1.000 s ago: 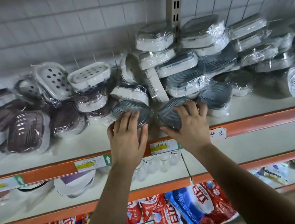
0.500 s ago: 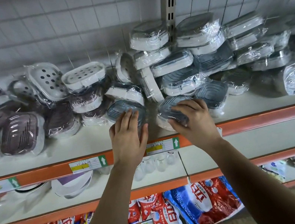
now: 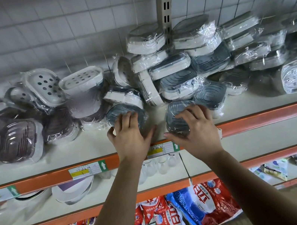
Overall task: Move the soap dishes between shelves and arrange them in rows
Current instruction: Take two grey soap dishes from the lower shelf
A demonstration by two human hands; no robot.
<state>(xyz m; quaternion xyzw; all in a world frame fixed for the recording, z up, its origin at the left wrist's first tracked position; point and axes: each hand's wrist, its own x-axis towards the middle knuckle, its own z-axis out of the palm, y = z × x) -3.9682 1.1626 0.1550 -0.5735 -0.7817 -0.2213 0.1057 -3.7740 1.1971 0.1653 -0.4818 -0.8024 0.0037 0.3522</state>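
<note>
**A:** From the head camera, where are the hands?

**B:** Both are at the upper shelf (image 3: 90, 147), close to its orange front edge (image 3: 262, 117). The left hand (image 3: 131, 136) lies with spread, fairly straight fingers on one grey soap dish (image 3: 118, 114) (film-wrapped, like the rest), not closed round it.

**A:** And the right?

**B:** The right hand (image 3: 198, 131) grasps a second grey soap dish (image 3: 175, 113), fingers curled over its top, thumb at its front rim. The two dishes sit apart, just before the jumbled heap of wrapped dishes (image 3: 177, 80).
</note>
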